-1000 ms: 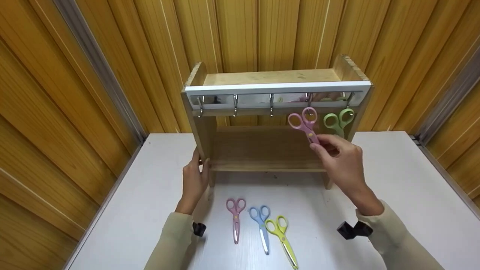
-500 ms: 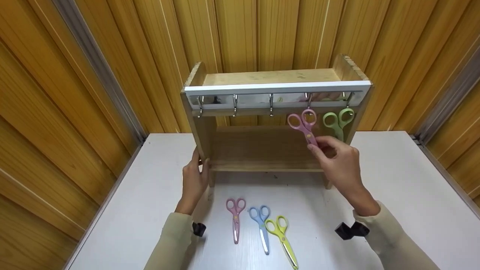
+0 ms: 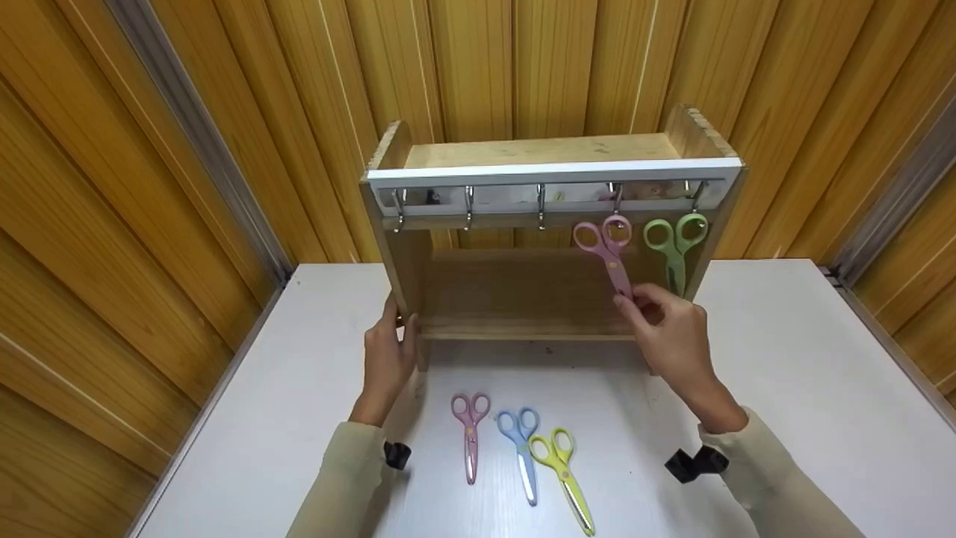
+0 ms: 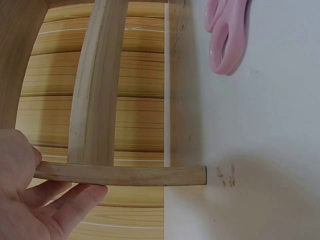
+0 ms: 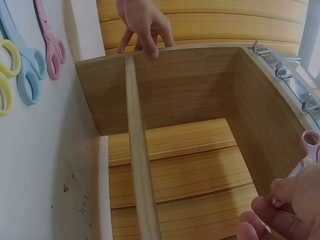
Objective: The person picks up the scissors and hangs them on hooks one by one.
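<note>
A wooden shelf [image 3: 538, 332] stands on the white table with a metal hook rail [image 3: 508, 198] along its top front. My left hand [image 3: 385, 359] holds the shelf's left side panel [image 4: 125, 175], thumb on one face and fingers on the other. Between thumb and fingertips, my right hand [image 3: 676, 336] pinches the lower, blade end of pink scissors [image 3: 612, 261]. One finger ring of these scissors sits at the fourth hook [image 3: 617, 198], whose tip shows inside the ring. Green scissors [image 3: 674, 243] hang from the rightmost hook, their lower end partly behind my right hand.
On the table [image 3: 246, 418] before the shelf lie another pair of pink scissors [image 3: 470, 433], blue scissors [image 3: 520, 448] and yellow scissors [image 3: 560, 471], handles toward the shelf. The blue and yellow handles touch or nearly touch. Wood-patterned walls [image 3: 478, 75] stand behind and beside.
My right hand has slid down and slightly left, now lower on the pink scissors' blade end. More of the green scissors shows. My left hand has stayed on the side panel.
</note>
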`<state>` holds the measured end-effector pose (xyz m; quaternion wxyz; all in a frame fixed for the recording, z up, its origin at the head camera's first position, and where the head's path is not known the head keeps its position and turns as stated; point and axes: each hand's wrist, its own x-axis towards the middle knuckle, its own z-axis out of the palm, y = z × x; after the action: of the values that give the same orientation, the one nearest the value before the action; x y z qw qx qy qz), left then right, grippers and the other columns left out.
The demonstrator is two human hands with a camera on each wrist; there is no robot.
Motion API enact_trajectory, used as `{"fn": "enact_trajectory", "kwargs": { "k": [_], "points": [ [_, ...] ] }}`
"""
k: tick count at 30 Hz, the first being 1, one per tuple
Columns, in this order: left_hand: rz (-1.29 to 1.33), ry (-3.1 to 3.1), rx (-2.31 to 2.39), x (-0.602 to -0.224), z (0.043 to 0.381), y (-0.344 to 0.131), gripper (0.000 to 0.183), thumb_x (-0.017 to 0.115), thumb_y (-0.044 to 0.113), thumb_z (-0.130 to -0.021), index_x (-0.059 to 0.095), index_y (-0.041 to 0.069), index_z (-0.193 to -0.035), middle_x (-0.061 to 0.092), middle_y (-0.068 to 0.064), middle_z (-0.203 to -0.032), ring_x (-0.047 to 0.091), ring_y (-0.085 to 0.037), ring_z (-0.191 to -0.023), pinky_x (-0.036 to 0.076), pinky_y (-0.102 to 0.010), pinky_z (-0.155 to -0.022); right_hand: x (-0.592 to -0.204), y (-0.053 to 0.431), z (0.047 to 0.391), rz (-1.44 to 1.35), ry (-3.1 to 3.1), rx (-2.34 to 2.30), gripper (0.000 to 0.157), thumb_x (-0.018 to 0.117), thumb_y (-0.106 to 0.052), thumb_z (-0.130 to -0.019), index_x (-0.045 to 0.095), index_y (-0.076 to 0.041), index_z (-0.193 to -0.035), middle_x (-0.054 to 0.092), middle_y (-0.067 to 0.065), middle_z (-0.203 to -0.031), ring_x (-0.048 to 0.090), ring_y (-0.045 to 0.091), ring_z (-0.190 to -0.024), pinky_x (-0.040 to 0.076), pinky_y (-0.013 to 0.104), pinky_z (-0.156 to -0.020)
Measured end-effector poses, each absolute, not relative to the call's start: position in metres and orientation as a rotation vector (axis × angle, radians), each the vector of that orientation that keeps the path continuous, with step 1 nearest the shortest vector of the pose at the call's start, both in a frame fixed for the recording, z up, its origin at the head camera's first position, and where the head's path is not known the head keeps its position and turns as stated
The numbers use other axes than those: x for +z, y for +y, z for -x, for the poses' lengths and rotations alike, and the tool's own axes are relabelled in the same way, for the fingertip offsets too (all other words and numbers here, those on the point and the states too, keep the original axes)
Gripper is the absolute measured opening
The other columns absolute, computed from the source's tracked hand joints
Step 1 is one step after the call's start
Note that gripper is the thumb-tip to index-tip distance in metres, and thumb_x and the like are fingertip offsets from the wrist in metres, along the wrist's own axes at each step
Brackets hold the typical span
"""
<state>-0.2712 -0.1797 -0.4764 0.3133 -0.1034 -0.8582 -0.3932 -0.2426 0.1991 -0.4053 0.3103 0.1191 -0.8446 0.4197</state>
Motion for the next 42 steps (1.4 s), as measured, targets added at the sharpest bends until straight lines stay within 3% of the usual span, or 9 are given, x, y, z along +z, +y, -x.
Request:
{"fn": "enact_trajectory", "kwargs": {
  "k": [18, 24, 34, 42],
  "points": [
    [0.273, -2.274, -1.054, -0.477, 0.272, -0.181, 0.052, 0.058, 0.009, -0.105, 0.042, 0.005, -0.154, 0.066, -0.02, -0.133, 0.071, -0.034, -0.107, 0.063, -0.045, -0.08, -0.41, 0.199, 0.241, -0.335, -2.237, 1.132, 0.012, 0.077, -0.014, -0.094, 0.077, -0.002, -0.095, 0.073, 0.003, -0.077, 0.062, 0.013, -0.065, 0.044, 0.011, -0.055],
    [0.282, -2.258, -1.04, -0.478, 0.273, -0.181, 0.051, 0.06, 0.006, -0.103, 0.044, 0.002, -0.152, 0.067, -0.022, -0.13, 0.072, -0.037, -0.104, 0.062, -0.051, -0.08, -0.413, 0.198, 0.241, -0.353, -2.23, 1.161, 0.012, 0.076, -0.014, -0.095, 0.076, -0.003, -0.1, 0.073, 0.001, -0.076, 0.064, 0.011, -0.063, 0.046, 0.01, -0.055],
    [0.273, -2.258, -1.054, -0.48, 0.272, -0.181, 0.053, 0.06, 0.007, -0.104, 0.042, 0.003, -0.153, 0.068, -0.022, -0.128, 0.072, -0.035, -0.102, 0.062, -0.048, -0.081, -0.422, 0.199, 0.233, -0.345, -2.288, 1.141, 0.025, 0.075, -0.013, -0.095, 0.072, -0.004, -0.118, 0.075, 0.002, -0.077, 0.064, 0.012, -0.063, 0.046, 0.012, -0.056],
    [0.275, -2.256, -1.064, -0.477, 0.272, -0.18, 0.053, 0.059, 0.007, -0.104, 0.041, 0.003, -0.154, 0.067, -0.022, -0.13, 0.072, -0.035, -0.104, 0.063, -0.045, -0.079, -0.438, 0.203, 0.218, -0.34, -2.514, 1.016, 0.047, 0.078, -0.02, -0.094, 0.061, -0.005, -0.135, 0.075, 0.003, -0.084, 0.063, 0.015, -0.07, 0.051, 0.028, -0.062]
  ]
}}
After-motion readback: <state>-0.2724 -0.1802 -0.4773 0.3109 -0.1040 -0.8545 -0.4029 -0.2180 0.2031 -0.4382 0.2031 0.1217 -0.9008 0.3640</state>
